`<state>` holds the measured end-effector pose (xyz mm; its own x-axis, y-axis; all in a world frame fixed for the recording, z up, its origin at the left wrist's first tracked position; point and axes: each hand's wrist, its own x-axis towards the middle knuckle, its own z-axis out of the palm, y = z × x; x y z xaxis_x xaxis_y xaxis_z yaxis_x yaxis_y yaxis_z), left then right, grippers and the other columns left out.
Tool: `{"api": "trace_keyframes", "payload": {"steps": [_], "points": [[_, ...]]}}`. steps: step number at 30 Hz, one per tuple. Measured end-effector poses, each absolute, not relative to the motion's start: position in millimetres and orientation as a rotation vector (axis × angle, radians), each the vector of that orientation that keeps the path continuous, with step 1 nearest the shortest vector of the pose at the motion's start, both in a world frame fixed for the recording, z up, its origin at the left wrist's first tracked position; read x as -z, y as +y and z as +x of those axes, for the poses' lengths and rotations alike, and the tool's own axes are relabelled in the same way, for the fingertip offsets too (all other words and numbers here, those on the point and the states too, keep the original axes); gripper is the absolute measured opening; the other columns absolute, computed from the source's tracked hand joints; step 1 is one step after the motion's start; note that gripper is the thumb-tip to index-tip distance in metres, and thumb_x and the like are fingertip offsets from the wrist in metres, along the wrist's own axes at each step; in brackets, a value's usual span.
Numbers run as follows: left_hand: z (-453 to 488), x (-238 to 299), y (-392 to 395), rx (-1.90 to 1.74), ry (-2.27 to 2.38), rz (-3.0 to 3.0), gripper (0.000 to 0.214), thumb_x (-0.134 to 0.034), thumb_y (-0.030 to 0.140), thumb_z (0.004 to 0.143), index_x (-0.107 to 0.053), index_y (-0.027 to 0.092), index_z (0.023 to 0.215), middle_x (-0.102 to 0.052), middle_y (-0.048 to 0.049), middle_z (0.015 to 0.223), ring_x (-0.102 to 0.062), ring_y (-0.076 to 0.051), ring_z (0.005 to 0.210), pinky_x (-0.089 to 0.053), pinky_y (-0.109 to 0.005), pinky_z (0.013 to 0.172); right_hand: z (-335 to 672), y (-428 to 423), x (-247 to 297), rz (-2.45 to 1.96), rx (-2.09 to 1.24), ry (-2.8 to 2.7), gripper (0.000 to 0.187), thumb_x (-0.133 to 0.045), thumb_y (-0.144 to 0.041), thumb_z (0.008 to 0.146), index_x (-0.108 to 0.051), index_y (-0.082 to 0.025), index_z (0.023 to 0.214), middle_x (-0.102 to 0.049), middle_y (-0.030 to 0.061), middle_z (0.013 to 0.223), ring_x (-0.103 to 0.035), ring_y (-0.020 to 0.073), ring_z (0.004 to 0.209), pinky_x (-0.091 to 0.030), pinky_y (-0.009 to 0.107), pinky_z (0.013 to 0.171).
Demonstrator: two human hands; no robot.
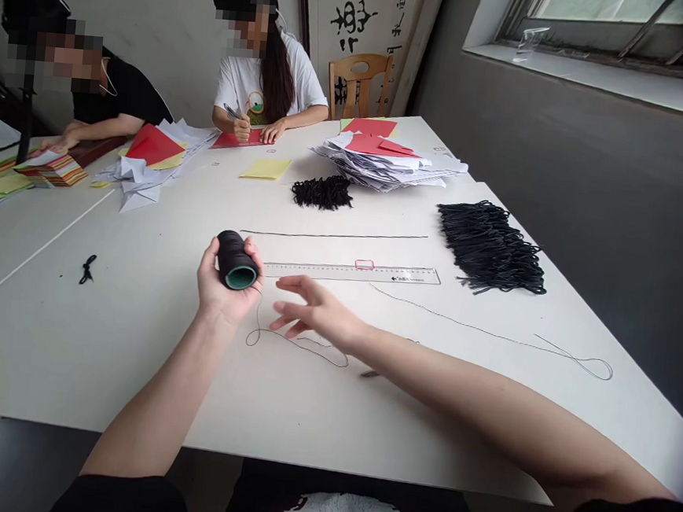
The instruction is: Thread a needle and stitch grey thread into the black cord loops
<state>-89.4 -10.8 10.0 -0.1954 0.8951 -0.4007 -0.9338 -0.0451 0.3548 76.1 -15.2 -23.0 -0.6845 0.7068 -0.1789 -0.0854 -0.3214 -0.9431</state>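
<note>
My left hand (225, 302) is wrapped round a spool of black thread (236, 257), its green core facing me. To the right of the spool, my right hand (314, 309) has its fingers spread and slightly blurred, with nothing visible in them. Loose dark thread (304, 346) trails from near the spool and curls on the table below my right hand. A clear ruler (352, 272) lies just beyond both hands, with a straight black cord (334, 234) past it. A small dark metal tip (369, 374) shows under my right forearm; the rest is hidden.
Black looped cords lie in a large bundle (489, 248) at the right and a smaller bundle (323, 192) ahead. A long thin thread (489, 332) stretches rightward. Beyond are a paper stack (384, 169) and two people, one writing on red paper (223, 141). A small knotted cord (87, 269) is at left.
</note>
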Motion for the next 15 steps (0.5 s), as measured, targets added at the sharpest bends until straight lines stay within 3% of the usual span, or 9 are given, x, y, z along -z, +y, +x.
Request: {"api": "trace_keyframes", "payload": {"steps": [1, 3, 4, 6, 10, 15], "points": [[-82, -10, -14, -1.623, 0.633, -0.071, 0.04, -0.05, 0.039, 0.089, -0.049, 0.008, 0.116, -0.06, -0.0053, 0.077, -0.062, -0.01, 0.059, -0.055, -0.017, 0.059, 68, -18, 28, -0.759, -2.116, -1.409, 0.041, -0.066, -0.03, 0.081, -0.046, -0.02, 0.116, -0.047, 0.0111, 0.133, -0.067, 0.011, 0.079, -0.056, 0.026, 0.069], [-75, -10, -16, -1.583, 0.64, -0.055, 0.04, -0.049, 0.039, 0.09, -0.051, 0.009, 0.115, -0.06, -0.0048, 0.076, -0.062, -0.01, 0.059, -0.055, -0.018, 0.059, 58, -22, 37, -0.745, -2.092, -1.497, 0.029, -0.062, -0.033, 0.086, -0.053, -0.017, 0.107, -0.061, 0.0071, 0.107, -0.063, 0.0106, 0.077, -0.054, 0.026, 0.074], [-76, -9, -16, -1.582, 0.648, -0.05, 0.038, -0.049, 0.039, 0.09, -0.051, 0.009, 0.114, -0.06, -0.0047, 0.075, -0.061, -0.01, 0.059, -0.055, -0.018, 0.058, 58, -23, 40, -0.795, -1.994, -1.567, 0.022, -0.057, -0.035, 0.089, -0.057, -0.016, 0.099, -0.062, 0.0042, 0.091, -0.061, 0.0104, 0.073, -0.052, 0.025, 0.071], [-84, -5, -11, -1.619, 0.685, -0.047, 0.034, -0.047, 0.037, 0.09, -0.052, 0.01, 0.11, -0.059, -0.0046, 0.075, -0.061, -0.011, 0.059, -0.054, -0.02, 0.056, 66, -24, 41, -0.946, -1.659, -1.708, 0.027, -0.048, -0.038, 0.093, -0.059, -0.016, 0.083, -0.057, 0.0008, 0.072, -0.054, 0.0102, 0.065, -0.047, 0.024, 0.063], [-112, 5, 3, -1.759, 0.862, -0.068, 0.024, -0.048, 0.035, 0.089, -0.051, 0.014, 0.098, -0.058, -0.0039, 0.076, -0.06, -0.011, 0.059, -0.053, -0.021, 0.054, 111, -28, 26, -0.948, -0.93, -1.862, 0.026, -0.048, -0.033, 0.093, -0.059, -0.018, 0.076, -0.056, 0.002, 0.07, -0.05, 0.0123, 0.064, -0.042, 0.026, 0.059], [-127, 6, 11, -1.782, 1.02, -0.012, 0.013, -0.053, 0.029, 0.088, -0.047, 0.018, 0.084, -0.055, -0.0015, 0.073, -0.059, -0.011, 0.059, -0.054, -0.022, 0.056, 194, -50, -4, -0.932, -0.316, -1.803, 0.011, -0.058, -0.022, 0.089, -0.067, -0.025, 0.092, -0.048, 0.0006, 0.061, -0.044, 0.0131, 0.054, -0.034, 0.028, 0.048]]}}
